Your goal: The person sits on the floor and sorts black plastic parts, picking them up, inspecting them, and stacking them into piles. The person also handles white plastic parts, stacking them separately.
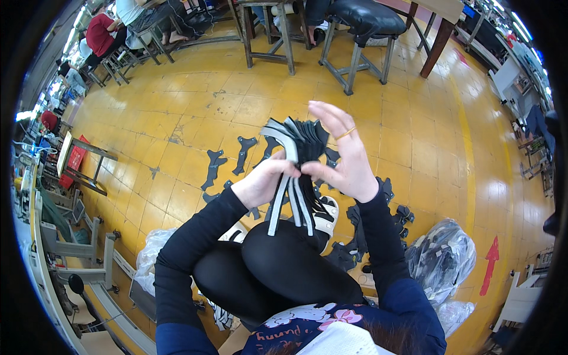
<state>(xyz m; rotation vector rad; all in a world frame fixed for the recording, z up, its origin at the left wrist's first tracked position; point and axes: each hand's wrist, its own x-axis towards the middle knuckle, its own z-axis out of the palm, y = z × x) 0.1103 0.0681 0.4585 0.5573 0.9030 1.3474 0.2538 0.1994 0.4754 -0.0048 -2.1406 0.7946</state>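
Note:
My left hand (264, 180) is closed around the middle of a bundle of black and grey strips (311, 141), thumb pressed on its near side. The upper ends fan out above the grip, and several long grey-edged tails hang over my knees. Beside the bundle, my right hand (350, 158) has its fingers stretched up and apart; its thumb reaches the strips near my left thumb. A ring shows on one right finger. What the strips are part of cannot be made out. Around my feet lie several dark cut pieces (243, 155) on the yellow floor (195, 118).
A clear plastic bag of dark pieces (444, 254) sits at my right, another plastic bag (155, 251) at my left. Ahead stands a black padded stool (367, 21). A wooden stool (89, 155) is at far left. Seated people (105, 34) work at the back left.

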